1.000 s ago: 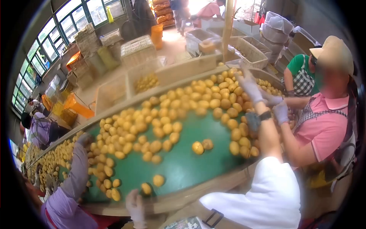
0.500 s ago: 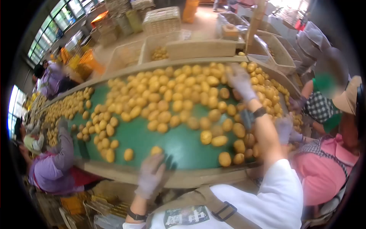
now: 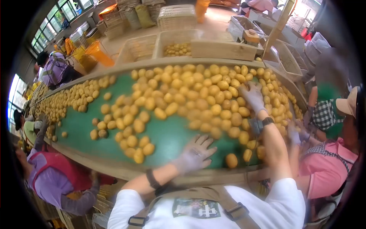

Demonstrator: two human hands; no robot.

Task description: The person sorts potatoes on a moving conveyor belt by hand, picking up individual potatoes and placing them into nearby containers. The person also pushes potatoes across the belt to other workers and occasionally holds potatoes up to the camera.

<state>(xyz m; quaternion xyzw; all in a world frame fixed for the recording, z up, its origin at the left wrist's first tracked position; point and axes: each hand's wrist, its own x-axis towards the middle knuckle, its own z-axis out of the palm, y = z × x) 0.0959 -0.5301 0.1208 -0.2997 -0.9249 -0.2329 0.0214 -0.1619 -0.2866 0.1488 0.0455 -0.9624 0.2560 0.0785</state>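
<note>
Many yellow potatoes (image 3: 187, 91) lie in a loose heap across a green conveyor belt (image 3: 171, 143). My left hand (image 3: 194, 153), in a pale glove, is spread flat over the belt near its front edge, fingers apart, with no potato in it. Further back on the right, my right hand (image 3: 252, 96), also gloved, reaches down among the potatoes. Its fingers are partly spread and touch or hover just above them; nothing is seen held in it. A dark band is on each wrist.
Co-workers in pink (image 3: 324, 168) and a checked apron (image 3: 326, 114) stand at the right; their gloved hands are near mine. Others in purple (image 3: 53, 183) are at the left. Plastic crates (image 3: 137, 49) and a wooden board (image 3: 223, 50) line the far edge.
My left hand has moved right and spread out, away from a potato near its fingertips. My right hand has come slightly nearer. The view has shifted, and the potatoes lie differently on the belt.
</note>
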